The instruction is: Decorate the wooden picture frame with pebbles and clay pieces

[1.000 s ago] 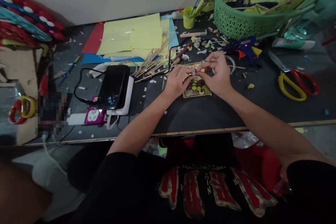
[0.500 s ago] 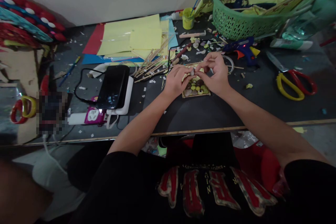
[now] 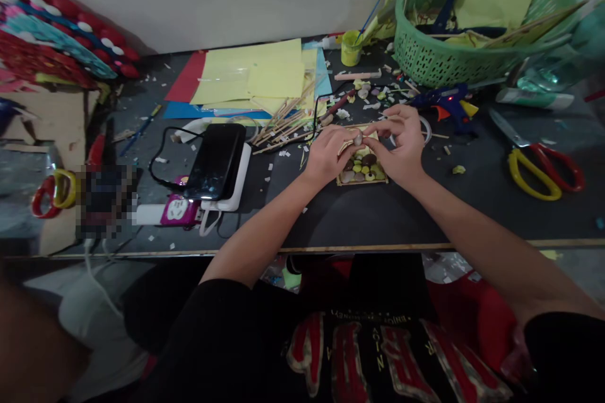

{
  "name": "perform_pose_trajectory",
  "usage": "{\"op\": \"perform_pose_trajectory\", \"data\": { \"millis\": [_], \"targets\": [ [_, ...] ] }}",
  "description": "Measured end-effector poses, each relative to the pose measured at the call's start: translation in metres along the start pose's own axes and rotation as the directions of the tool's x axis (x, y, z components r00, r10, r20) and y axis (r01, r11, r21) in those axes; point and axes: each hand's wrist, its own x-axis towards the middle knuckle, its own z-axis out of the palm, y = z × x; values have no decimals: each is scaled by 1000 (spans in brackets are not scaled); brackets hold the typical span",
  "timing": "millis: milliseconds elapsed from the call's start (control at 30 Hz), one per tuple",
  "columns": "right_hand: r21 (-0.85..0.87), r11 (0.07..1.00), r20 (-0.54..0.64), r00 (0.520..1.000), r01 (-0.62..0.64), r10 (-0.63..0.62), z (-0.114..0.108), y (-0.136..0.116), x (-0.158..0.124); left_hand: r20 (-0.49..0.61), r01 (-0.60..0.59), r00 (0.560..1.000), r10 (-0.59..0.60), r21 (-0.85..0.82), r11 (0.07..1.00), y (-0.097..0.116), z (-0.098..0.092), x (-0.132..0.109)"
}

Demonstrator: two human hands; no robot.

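Observation:
A small grey pebble [image 3: 358, 138] is pinched between the fingertips of my left hand [image 3: 328, 156] and my right hand [image 3: 401, 146]. Both hands are closed, with thumbs and forefingers meeting at the pebble. Just beneath them lies a small stick-edged frame [image 3: 363, 181] on the dark tabletop. Its lower part holds several green, brown and grey pebbles [image 3: 359, 167]; my fingers partly cover its upper part.
Behind the frame lie loose sticks [image 3: 288, 123] and paper scraps. A glue gun [image 3: 449, 104] with a lit red light and scissors [image 3: 539, 160] are to the right, below a green basket [image 3: 439, 60]. At left, a phone [image 3: 216, 160] rests on a white block; another person sits beside me.
The whole view has shifted, so everything appears slightly lower and to the right. My fingers have turned a little around the pebble, which shows more plainly now; both hands stay over the frame.

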Motion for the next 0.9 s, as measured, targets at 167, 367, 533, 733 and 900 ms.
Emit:
{"op": "perform_pose_trajectory", "data": {
  "millis": [167,367,533,733,900],
  "targets": [
    [-39,998,-45,998,49,-51,-1,-8,-3,42,-15,999,14,35,999,-1,-3,-1],
    [-126,989,-75,994,75,-85,-3,-19,-5,25,-48,999,46,84,995,3,-7,3],
    [-130,988,-49,995,80,-87,-5,-16,-5,32,-38,999,35,81,996,2,-6,2],
    [-124,992,21,1000,-17,19,-7,-14,-3,56,-26,998,23,51,998,-3,-4,0],
    [-144,989,41,999,15,-10,-8,-13,-3,88,-6,996,1,55,998,-3,-3,-1]
  ]
}}
